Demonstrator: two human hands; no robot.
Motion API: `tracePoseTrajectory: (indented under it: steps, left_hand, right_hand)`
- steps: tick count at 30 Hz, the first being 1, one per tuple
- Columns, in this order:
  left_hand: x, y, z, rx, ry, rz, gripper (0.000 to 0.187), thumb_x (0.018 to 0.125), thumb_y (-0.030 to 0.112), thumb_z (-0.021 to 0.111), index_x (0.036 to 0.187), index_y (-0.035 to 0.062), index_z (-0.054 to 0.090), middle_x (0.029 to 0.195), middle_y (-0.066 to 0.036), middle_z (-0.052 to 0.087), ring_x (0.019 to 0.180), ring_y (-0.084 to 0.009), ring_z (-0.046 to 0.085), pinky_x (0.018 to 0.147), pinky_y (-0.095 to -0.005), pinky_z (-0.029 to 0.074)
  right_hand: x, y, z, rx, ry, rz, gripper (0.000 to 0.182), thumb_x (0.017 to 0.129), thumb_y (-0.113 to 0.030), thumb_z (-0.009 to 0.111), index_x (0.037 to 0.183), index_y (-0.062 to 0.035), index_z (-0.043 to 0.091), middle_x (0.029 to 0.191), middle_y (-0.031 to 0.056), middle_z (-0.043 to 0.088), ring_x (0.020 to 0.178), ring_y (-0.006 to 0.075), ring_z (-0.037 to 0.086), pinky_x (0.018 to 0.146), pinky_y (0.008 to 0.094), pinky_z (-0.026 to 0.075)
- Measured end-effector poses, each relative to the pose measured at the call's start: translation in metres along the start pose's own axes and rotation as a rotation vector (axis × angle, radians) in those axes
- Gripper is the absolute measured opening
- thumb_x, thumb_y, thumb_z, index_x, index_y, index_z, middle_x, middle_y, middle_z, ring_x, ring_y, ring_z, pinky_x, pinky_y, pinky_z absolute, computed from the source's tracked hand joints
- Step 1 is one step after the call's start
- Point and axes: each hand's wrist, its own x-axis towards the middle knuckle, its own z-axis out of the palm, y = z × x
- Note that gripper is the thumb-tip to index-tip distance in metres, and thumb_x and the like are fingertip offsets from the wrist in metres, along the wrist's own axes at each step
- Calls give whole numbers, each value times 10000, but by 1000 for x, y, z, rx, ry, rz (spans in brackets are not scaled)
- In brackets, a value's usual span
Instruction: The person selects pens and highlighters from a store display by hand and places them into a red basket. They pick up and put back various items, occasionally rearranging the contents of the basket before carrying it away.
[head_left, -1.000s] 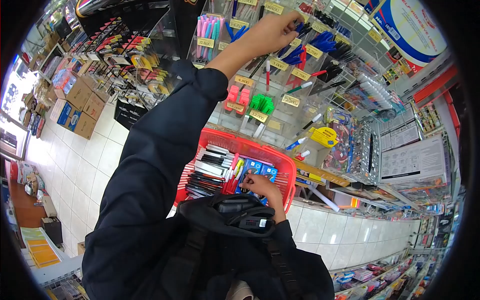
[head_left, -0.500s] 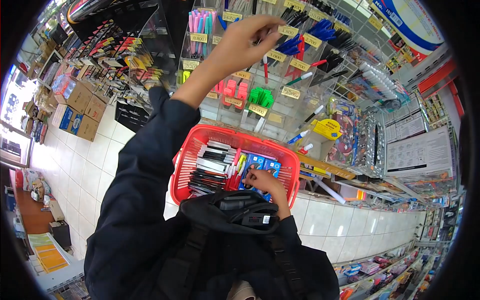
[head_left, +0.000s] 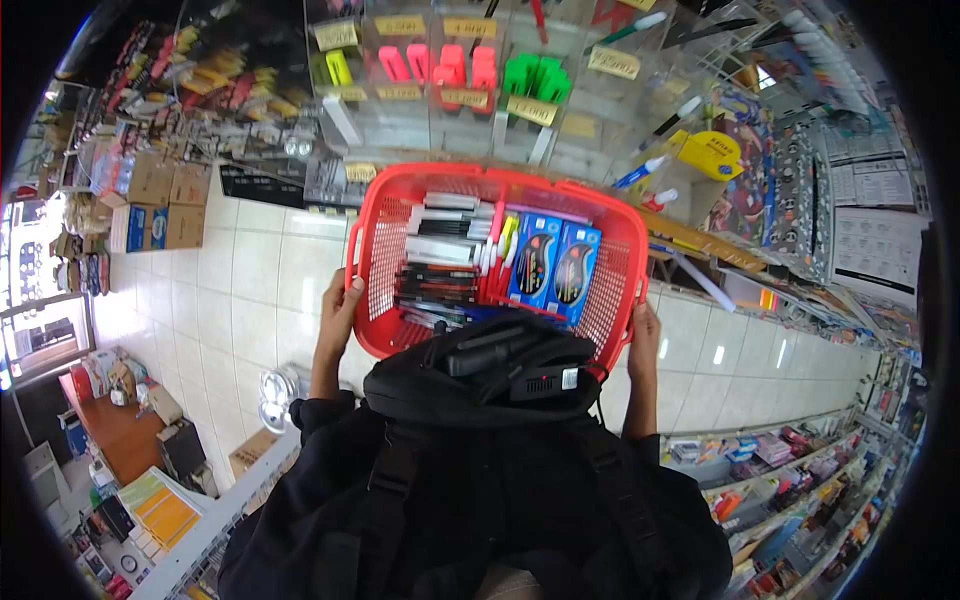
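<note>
A red plastic basket [head_left: 500, 178] is held level in front of my body. My left hand [head_left: 340, 312] is closed on the basket's left side, by its handle. On the opposite side my right hand [head_left: 644, 335] grips the basket at the right handle. Inside lie rows of black and white pens [head_left: 440, 250], a few red and yellow markers [head_left: 500, 250], and two blue boxes [head_left: 555, 265] standing side by side at the right. A black bag [head_left: 480, 370] on my chest hides the basket's near edge.
Clear acrylic racks with green highlighters [head_left: 537, 78] and pink highlighters [head_left: 465, 66] stand just beyond the basket. A yellow display box [head_left: 708, 152] is at the right. Cardboard boxes [head_left: 160, 205] are stacked on the tiled floor [head_left: 265, 260]; shelves [head_left: 790, 500] line the lower right.
My left hand has come down from the pen rack to the basket's left side. My right hand has left the blue boxes for the right side. The view has tilted down.
</note>
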Motion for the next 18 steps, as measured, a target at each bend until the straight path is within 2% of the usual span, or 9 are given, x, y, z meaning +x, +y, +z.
tracePoseTrajectory:
  steps: [1,2,3,4,7,8,14,17,18]
  left_hand:
    - [-13,5,15,-237,27,-105,508,949,283,575,1352,-5,461,1199,-100,581,1081,-171,549,938,-308,439]
    - [-21,8,26,-374,30,-125,549,941,266,581,1386,-5,410,1239,-116,565,1113,-194,549,968,-322,432]
    - [-27,10,33,-511,35,-142,596,932,250,588,1420,-5,359,1279,-132,550,1145,-216,549,999,-336,425]
    - [-28,13,36,-703,-4,-136,617,891,153,594,1431,4,334,1298,-155,539,1156,-241,558,991,-356,451]
    - [-27,22,38,-748,-67,-184,615,849,76,580,1416,0,355,1285,-159,549,1153,-248,563,978,-364,472]
    - [-25,20,36,-779,-42,-258,664,762,-14,549,1402,0,373,1273,-158,559,1136,-250,572,964,-363,489]
    - [-23,26,31,-923,-58,-251,785,603,-96,458,1379,1,404,1233,-142,580,1053,-220,603,914,-328,513]
    - [-22,21,27,-928,-58,-273,765,598,-104,452,1356,-4,431,1177,-130,599,960,-196,617,832,-296,530]
    - [-20,15,27,-927,-30,-269,736,602,-114,453,1330,-10,453,1094,-115,622,824,-158,613,719,-256,525]
  right_hand:
    - [-12,-1,12,83,-46,80,348,989,-341,527,1069,-6,572,917,7,595,818,77,537,758,228,435]
    - [-24,-2,27,308,48,133,406,973,-347,538,1170,8,543,1016,71,632,908,127,604,839,277,483]
    - [-29,3,27,325,28,157,419,967,-344,544,1188,11,532,1033,89,632,921,146,614,847,297,493]
    - [-33,8,27,343,11,173,434,960,-341,550,1206,15,521,1050,106,633,935,166,624,855,316,503]
    - [-33,-1,35,419,56,213,464,916,-288,580,1236,37,499,1077,146,628,945,229,645,845,365,532]
    - [-31,1,36,447,67,215,463,909,-276,581,1238,39,497,1081,149,627,952,235,645,848,367,532]
    - [-39,-13,48,565,151,309,467,888,-260,579,1247,27,495,1119,155,620,979,269,641,870,396,531]
    - [-43,-23,55,496,212,317,458,890,-256,571,1253,13,497,1122,145,621,999,269,634,887,411,520]
    - [-42,-24,55,478,175,286,439,898,-245,556,1257,2,500,1131,138,621,1019,263,625,907,413,505]
